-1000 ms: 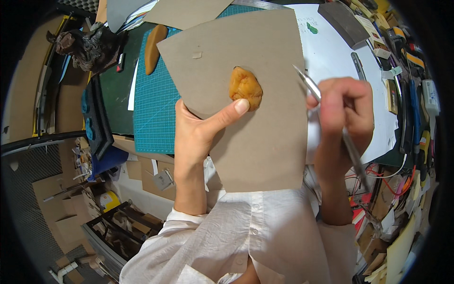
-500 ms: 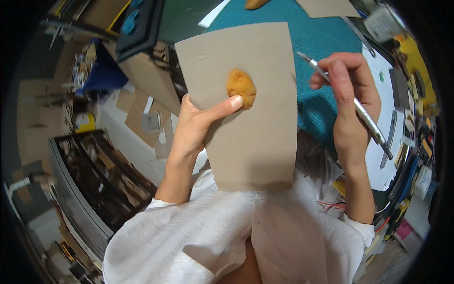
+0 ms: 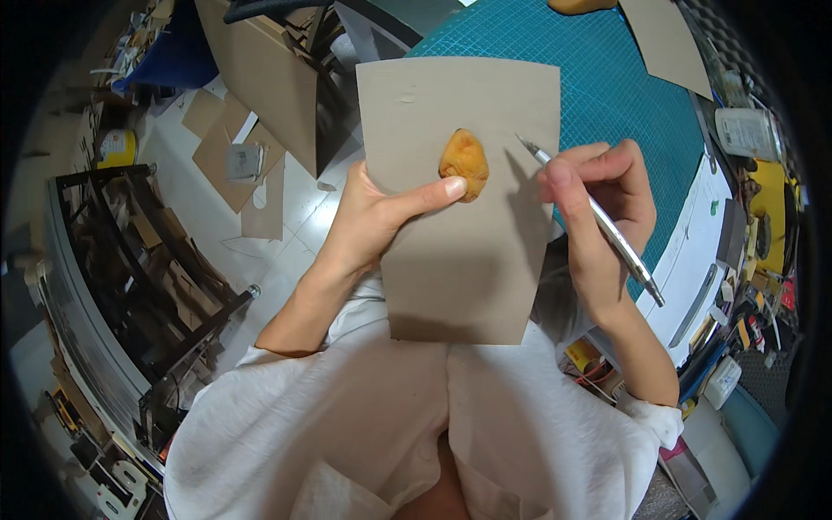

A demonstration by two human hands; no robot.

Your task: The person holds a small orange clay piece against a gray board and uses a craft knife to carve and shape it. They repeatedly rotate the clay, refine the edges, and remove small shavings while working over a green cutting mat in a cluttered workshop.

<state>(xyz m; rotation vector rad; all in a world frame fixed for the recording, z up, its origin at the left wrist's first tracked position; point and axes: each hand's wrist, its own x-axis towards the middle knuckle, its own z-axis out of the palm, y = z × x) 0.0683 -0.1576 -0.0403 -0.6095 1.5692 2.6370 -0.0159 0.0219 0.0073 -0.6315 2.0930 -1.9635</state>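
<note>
Left hand (image 3: pixel 373 217) pins orange piece (image 3: pixel 464 162) on card (image 3: pixel 468 217), right hand (image 3: pixel 598 204) grips knife (image 3: pixel 598 221) beside it; slip could nick thumb.

Between the left thumb and the fingers (image 3: pixel 598 169) of the right hand, the grey card (image 3: pixel 468 260) is bare and open. Just above the thumb the orange lump (image 3: pixel 464 163) blocks the way. The knife (image 3: pixel 598 221) tip stands beside it.
</note>
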